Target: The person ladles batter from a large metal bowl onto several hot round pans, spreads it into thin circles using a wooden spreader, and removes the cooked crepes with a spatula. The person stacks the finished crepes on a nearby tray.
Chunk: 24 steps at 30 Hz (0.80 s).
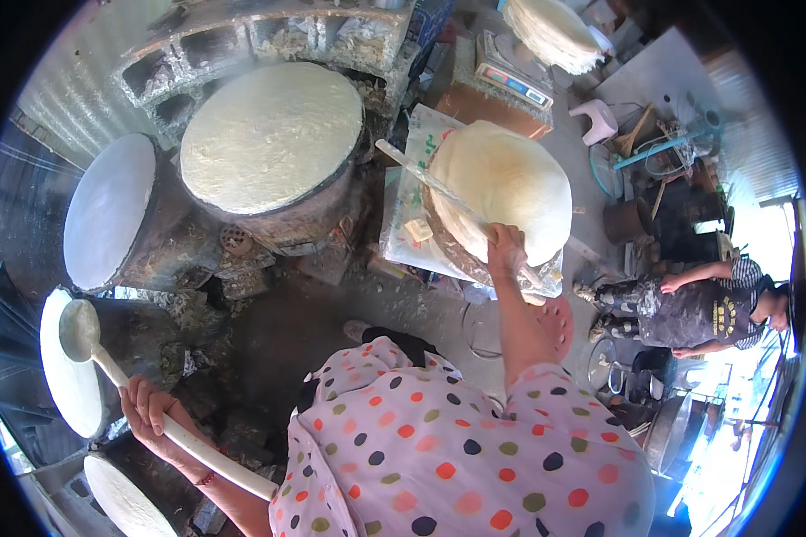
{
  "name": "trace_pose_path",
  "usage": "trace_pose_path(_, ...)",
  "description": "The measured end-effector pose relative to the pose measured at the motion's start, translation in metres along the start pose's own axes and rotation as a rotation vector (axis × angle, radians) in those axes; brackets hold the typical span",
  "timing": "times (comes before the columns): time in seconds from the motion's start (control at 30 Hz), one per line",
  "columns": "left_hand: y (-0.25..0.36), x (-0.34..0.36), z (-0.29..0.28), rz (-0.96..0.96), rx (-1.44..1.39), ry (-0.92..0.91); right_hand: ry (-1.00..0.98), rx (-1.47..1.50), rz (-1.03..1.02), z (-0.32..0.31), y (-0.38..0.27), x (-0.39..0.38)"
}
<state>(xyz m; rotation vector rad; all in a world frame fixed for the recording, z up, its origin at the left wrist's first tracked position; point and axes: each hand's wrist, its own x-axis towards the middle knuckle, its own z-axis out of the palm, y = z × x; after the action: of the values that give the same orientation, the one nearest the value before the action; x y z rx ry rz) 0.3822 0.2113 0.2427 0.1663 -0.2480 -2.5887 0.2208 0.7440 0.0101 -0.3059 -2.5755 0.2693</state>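
Note:
On the left, my left hand (157,416) is closed round the pale handle of a long ladle (201,461). The round bowl of the ladle is over a griddle (70,380) with a whitish surface; I cannot tell whether it touches. My right hand (508,251) grips a long, thin, pale stick (434,183). That stick lies slantwise across the near-left side of a stack of thin round pancakes (510,174). Plastic sheeting (412,237) shows under the stack.
More round griddles stand to the left: a large one coated with pale batter (273,134), a greyish-white one (107,210) and one near the bottom (125,497). Behind are a scale (513,85) and another pale stack (555,34). An aproned person (690,304) stands right, beyond a pink stool (594,121).

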Motion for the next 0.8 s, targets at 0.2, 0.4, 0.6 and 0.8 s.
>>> trace_pose_path(0.2,0.008,0.002,-0.004,0.001,0.045,-0.004,-0.04,0.006,0.062,0.018,-0.036,0.0)
trace_pose_path(0.4,-0.002,0.003,-0.02,-0.126,-0.034,-0.124,-0.238,0.095,0.167,0.007,-0.037,0.016)
trace_pose_path(0.6,-0.014,-0.008,-0.03,-0.087,-0.097,-0.07,-0.224,0.497,0.177,-0.009,0.002,0.014)
trace_pose_path(0.8,-0.082,0.018,-0.05,0.13,-0.378,0.073,-0.423,1.125,0.42,0.026,-0.126,0.1)
